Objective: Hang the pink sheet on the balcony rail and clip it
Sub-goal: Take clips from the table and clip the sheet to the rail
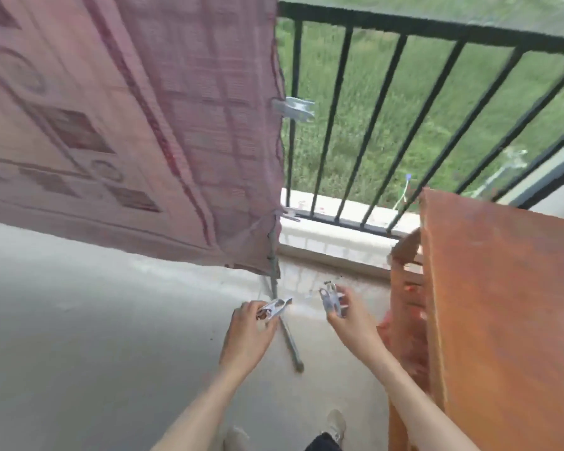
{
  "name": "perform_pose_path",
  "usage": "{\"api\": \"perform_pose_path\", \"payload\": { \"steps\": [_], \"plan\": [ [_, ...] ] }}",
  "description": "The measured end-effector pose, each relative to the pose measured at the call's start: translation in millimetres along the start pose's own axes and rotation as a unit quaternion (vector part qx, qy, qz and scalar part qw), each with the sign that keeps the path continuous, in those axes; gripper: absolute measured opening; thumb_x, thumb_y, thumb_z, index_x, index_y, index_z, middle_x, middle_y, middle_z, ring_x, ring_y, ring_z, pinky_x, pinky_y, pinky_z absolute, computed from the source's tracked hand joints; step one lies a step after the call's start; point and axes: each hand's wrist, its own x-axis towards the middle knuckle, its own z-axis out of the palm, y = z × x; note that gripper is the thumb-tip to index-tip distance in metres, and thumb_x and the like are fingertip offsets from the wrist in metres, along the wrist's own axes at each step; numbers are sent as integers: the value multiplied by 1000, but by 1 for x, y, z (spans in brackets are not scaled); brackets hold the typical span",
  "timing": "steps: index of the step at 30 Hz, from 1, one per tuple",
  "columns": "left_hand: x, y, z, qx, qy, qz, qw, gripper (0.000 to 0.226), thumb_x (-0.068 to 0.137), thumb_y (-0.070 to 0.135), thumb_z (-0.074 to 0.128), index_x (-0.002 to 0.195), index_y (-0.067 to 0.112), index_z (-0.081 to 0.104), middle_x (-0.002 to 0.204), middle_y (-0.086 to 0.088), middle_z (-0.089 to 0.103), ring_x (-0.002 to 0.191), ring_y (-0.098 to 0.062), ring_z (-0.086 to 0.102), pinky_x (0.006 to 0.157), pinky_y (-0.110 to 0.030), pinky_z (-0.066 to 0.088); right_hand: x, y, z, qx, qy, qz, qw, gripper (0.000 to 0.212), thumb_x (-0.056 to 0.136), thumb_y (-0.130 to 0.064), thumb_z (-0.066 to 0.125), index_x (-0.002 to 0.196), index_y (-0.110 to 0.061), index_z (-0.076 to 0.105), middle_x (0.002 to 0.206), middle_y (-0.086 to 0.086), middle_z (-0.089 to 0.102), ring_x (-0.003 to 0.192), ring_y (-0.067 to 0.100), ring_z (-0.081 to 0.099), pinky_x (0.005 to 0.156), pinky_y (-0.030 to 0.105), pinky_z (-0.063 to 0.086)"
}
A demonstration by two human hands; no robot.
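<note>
I'm looking down over both arms on the balcony, picture a bit smeared. My left hand (pixel 248 323) is curled closed around a pale clip (pixel 275 306), its tip poking out toward the right past my fingers. My right hand (pixel 349 312) pinches a second clip (pixel 330 300), held upright between thumb and fingertips, so both hands are gripping something.

The pink sheet (pixel 127 125) hangs well above and to the left of both hands, filling the upper left of my view, its lower edge sloping down to a corner just above my left hand. Neither hand touches it. One clip on the sheet's right edge (pixel 293 109) sits high up beside the black balcony rail (pixel 404 27), and a lower clip (pixel 288 214) bites the edge near the bottom corner.

A grey rod (pixel 288 340) lies slanted on the pale floor (pixel 79 320) under my left hand. To my right stands a reddish wooden table (pixel 502 304), close beside my right forearm.
</note>
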Motion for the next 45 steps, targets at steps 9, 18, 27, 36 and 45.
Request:
{"api": "perform_pose_path", "payload": {
  "steps": [9, 18, 27, 36, 45],
  "plan": [
    [2, -138, -239, -50, 217, -107, 969, 24, 82, 17, 66, 105, 9, 62, 99, -6, 65, 93, -23, 58, 66, -16, 29, 4, -247, 187, -5, -148, -199, 969, 42, 87, -47, 52, 122, -26, 42, 94, 5, 66, 82, 29, 65, 77, 43, 53],
    [-22, -246, -382, -69, 380, -217, 897, 20, 86, 23, 60, 105, 18, 57, 100, 7, 58, 96, -14, 53, 71, -20, 31, -15, -409, 347, 25, -348, -294, 890, 38, 91, -32, 53, 126, -24, 42, 89, 0, 63, 64, 11, 64, 78, 42, 55],
    [35, -348, -515, -60, 433, -282, 854, 13, 85, 21, 61, 96, 23, 55, 91, 7, 57, 91, -16, 54, 74, -23, 34, 18, -563, 498, 40, -449, -334, 828, 44, 88, -8, 51, 130, -21, 40, 98, 6, 58, 66, 16, 61, 79, 38, 53],
    [78, -440, -623, -92, 458, -310, 828, 14, 86, 21, 59, 94, 29, 51, 97, 9, 58, 93, -12, 53, 76, -22, 35, 32, -686, 628, 8, -496, -334, 802, 49, 85, -1, 49, 127, -25, 40, 108, 11, 58, 69, 19, 60, 81, 41, 52],
    [123, -581, -758, -107, 452, -326, 823, 16, 88, 24, 57, 103, 21, 56, 102, 8, 60, 93, -11, 51, 65, -17, 33, 21, -821, 790, 142, -530, -178, 817, 15, 82, -10, 51, 95, -16, 46, 73, 10, 46, 52, 19, 46, 47, 29, 39]
  ]
}}
